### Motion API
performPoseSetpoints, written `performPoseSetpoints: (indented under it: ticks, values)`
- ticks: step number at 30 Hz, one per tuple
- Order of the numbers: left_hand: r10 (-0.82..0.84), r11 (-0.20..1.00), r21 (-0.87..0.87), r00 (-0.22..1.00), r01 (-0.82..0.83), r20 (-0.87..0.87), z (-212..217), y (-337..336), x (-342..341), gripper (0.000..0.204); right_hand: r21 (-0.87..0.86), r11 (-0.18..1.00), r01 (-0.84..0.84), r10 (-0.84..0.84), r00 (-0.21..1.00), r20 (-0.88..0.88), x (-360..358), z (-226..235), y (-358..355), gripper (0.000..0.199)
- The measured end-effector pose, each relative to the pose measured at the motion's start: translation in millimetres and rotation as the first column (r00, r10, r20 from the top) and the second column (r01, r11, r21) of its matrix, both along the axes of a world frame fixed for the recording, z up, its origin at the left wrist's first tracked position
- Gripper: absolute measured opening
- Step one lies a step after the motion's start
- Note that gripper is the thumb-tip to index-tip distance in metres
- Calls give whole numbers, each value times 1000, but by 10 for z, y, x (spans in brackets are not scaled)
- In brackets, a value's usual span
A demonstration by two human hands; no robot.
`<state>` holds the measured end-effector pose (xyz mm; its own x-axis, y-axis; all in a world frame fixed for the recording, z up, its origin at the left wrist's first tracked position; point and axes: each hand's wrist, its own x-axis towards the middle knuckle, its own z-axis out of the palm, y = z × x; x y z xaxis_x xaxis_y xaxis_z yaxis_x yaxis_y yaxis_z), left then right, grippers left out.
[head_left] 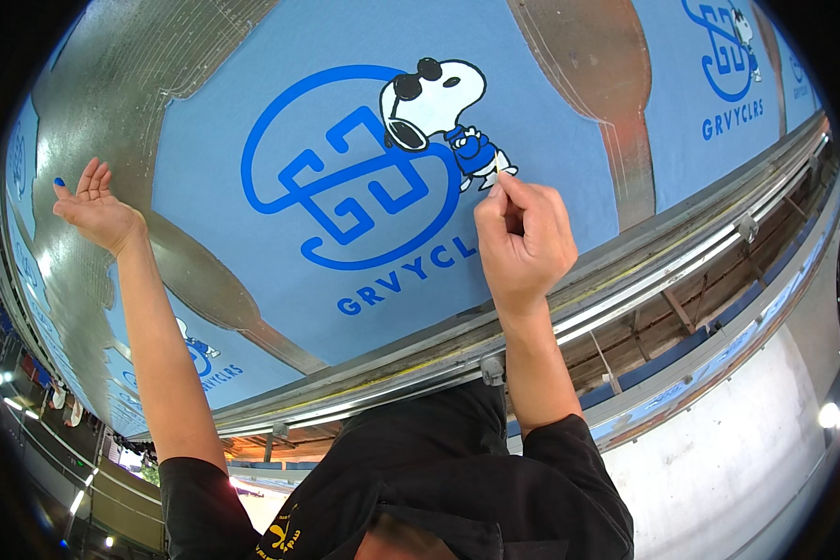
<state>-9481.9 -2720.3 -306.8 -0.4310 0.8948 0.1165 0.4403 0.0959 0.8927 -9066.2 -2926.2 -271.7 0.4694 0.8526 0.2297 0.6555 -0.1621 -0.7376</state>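
A light blue fabric piece [196,168] lies flat before me, printed with a darker blue looped emblem [261,140] and lettering. A white cartoon dog [457,84] in dark glasses and a blue top overlaps the emblem's right side. My right hand [529,233] is closed in a pinch at the dog's feet. Something thin and pale shows at its fingertips, too small to name. Off the fabric's left edge, my left hand [101,210] hovers with its fingers apart, holding nothing. A small blue patch [60,182] shows on one of its fingertips.
Worn grey metal [98,103] of the long table shows between the fabric pieces. More printed blue pieces [667,65] lie to the right and left. A metal rail [653,280] runs along the near edge. Beyond it, at lower right, is a pale surface [709,448].
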Motion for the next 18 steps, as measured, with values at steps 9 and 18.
performPoseSetpoints:
  ticks: [9, 18]
  values:
    - [0, 1000, 3, 1000, 0, -4, -6, 2, -14, 98, -8, 1000, 2, -2, 1000, -4, -2, 12, 6, 14]
    - [4, 1000, 3, 1000, -4, 5, 1, -3, -14, 96, -7, 1000, -12, 12, 1000, 6, 3, 11, 0, 15]
